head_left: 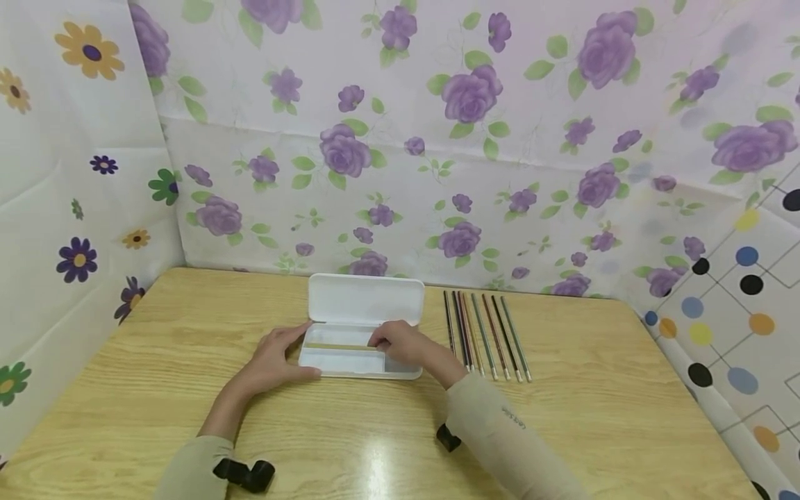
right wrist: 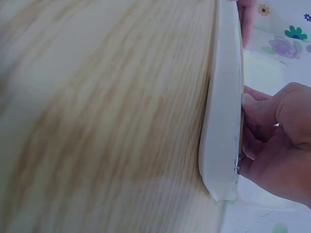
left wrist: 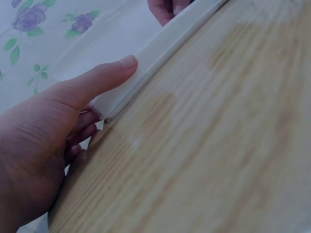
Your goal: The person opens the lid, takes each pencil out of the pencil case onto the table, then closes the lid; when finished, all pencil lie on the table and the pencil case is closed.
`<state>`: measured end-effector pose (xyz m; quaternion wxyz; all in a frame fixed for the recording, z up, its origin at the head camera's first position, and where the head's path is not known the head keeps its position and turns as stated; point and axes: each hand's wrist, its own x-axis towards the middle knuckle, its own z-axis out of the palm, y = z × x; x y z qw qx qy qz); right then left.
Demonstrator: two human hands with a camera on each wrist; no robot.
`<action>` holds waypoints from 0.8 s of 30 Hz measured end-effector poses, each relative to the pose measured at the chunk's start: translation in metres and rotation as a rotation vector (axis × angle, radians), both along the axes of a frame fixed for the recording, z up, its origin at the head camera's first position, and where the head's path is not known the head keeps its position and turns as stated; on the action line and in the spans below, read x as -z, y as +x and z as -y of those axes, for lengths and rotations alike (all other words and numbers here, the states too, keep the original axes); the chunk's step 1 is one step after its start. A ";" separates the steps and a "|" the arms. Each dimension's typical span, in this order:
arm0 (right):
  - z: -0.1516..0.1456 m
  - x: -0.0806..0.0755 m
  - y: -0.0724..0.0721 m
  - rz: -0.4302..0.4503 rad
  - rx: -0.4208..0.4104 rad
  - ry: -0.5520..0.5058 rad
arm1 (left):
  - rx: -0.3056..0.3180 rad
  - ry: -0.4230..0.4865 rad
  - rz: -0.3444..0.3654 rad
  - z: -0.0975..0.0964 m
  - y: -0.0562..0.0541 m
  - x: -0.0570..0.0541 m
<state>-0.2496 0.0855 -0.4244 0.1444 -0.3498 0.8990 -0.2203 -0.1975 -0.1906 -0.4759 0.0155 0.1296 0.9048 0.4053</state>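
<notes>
A white pencil case [head_left: 353,375] lies on the table with its lid [head_left: 365,298] raised at the back. My left hand [head_left: 269,361] grips the left end of the case, the thumb [left wrist: 109,80] over the near wall and the other fingers round the far side. Lengthwise in the case is a yellow pencil [head_left: 340,346], above the divided bottom. My right hand [head_left: 403,344] pinches this pencil near its right end, fingers bent down inside the case. In the right wrist view the thumb [right wrist: 260,109] is at the pencil, and part of the pencil is hidden by the hand.
To the right of the case several pencils [head_left: 481,333] in dark, red, yellow and green colours lie side by side, eraser ends toward me. Flowered cloth [head_left: 400,194] hangs behind the wooden table [head_left: 350,430], with patterned cloth at both sides.
</notes>
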 end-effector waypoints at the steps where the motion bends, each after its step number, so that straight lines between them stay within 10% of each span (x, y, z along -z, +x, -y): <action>1: 0.000 0.000 0.001 0.000 0.004 0.001 | 0.001 0.000 0.000 0.000 0.000 0.000; 24: -0.011 -0.021 0.015 -0.111 0.195 -0.253 | 0.003 -0.005 -0.015 -0.001 0.000 -0.001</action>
